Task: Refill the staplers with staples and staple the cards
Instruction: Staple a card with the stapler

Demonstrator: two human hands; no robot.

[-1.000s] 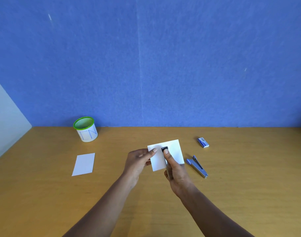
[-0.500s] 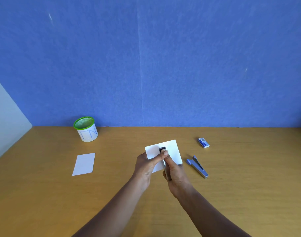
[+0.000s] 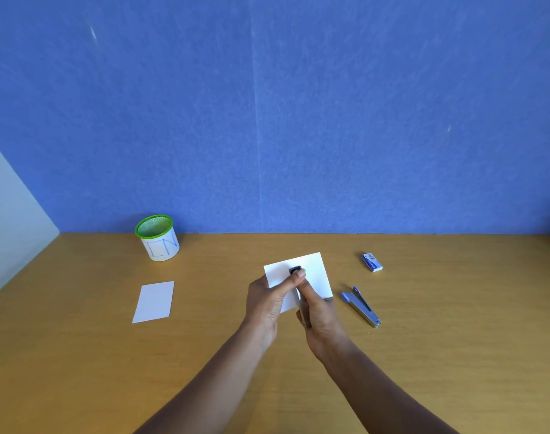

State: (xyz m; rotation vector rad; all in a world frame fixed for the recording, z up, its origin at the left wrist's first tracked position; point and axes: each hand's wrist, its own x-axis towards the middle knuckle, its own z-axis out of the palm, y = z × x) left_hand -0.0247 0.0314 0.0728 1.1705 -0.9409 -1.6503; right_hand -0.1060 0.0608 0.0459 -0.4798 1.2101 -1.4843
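While the right hand (image 3: 322,314) grips a dark stapler (image 3: 295,270), the left hand (image 3: 267,300) pinches the white card (image 3: 317,274); cup (image 3: 161,247) at 10 o'clock reads "EN".

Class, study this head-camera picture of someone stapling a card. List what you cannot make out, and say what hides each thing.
1. Held stapler, head view: only its dark tip shows; the left hand and right hand cover the rest.
2. Any staple in the held card: hidden under that tip and the left thumb.
3. Staple box: print too small to read.
4. Green-rimmed cup: its bottom is hidden by its own wall.
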